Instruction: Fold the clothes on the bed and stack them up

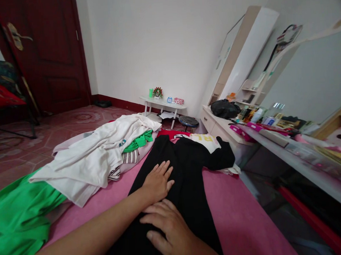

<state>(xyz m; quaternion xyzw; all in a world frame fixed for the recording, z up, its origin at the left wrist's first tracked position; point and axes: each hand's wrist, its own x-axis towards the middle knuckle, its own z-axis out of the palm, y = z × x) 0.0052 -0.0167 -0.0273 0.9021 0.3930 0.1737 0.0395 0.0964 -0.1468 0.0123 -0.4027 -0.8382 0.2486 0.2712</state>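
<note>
A long black garment (191, 187) with a sleeve, like a dress, lies spread over the pink bed sheet (233, 212). My left hand (159, 180) rests flat on its left part, fingers stretched out. Close behind it, my right hand (169, 227) is over the same cloth with its fingers apart and slightly bent; whether it presses on the fabric I cannot tell. The black sleeve reaches right, beside a white garment with yellow letters (207, 141). Neither hand grips anything.
Left of the black garment lie a heap of white clothes (94, 159) and green cloth (22, 217). A dressing table (213, 123) with bottles and a black bag (225, 108) stands at right. Beyond the bed are a small white table (160, 102) and a round stool (188, 121).
</note>
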